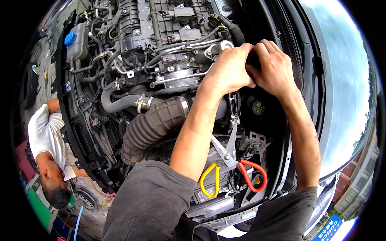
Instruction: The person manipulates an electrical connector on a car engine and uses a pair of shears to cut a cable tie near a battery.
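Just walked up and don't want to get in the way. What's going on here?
Someone is working bare-handed over an engine. Their left hand and right hand are close together, just right of it; what is between them is mostly hidden. Open scissors rest nearer the body, not in either hand. Another person is off to the left.

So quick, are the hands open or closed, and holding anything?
Left hand: most fingers hidden; can't tell if it's open, closed or holding anything.
Right hand: fingers curled; can't tell if it's holding anything.
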A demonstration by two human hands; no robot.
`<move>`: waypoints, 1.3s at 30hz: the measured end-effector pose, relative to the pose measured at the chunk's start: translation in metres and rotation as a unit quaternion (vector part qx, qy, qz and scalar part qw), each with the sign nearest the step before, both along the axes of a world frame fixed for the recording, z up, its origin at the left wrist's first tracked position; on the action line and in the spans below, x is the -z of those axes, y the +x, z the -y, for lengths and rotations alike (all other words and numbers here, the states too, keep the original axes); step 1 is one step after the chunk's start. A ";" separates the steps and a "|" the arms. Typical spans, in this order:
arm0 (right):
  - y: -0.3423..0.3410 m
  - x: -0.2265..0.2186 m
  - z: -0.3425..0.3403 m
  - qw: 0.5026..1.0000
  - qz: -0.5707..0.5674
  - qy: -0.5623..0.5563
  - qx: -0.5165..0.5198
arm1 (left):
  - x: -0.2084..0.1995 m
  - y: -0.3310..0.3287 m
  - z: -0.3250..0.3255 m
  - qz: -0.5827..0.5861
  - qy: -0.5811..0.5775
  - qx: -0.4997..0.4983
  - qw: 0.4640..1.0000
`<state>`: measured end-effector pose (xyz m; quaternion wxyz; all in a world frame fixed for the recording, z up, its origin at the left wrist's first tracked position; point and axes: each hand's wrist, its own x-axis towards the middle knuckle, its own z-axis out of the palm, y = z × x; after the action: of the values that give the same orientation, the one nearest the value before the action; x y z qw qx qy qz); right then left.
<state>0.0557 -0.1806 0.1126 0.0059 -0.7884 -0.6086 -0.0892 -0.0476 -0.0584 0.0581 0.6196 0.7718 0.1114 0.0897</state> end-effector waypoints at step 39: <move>-0.223 -0.132 0.101 0.888 -0.367 -0.015 0.277 | 0.015 -0.003 -0.012 -0.011 -0.452 0.034 0.891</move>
<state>-0.1670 -0.2820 0.2450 0.1919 -0.9014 -0.3209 0.2182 -0.0506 -0.0468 0.0433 0.9030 0.4124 0.1204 0.0005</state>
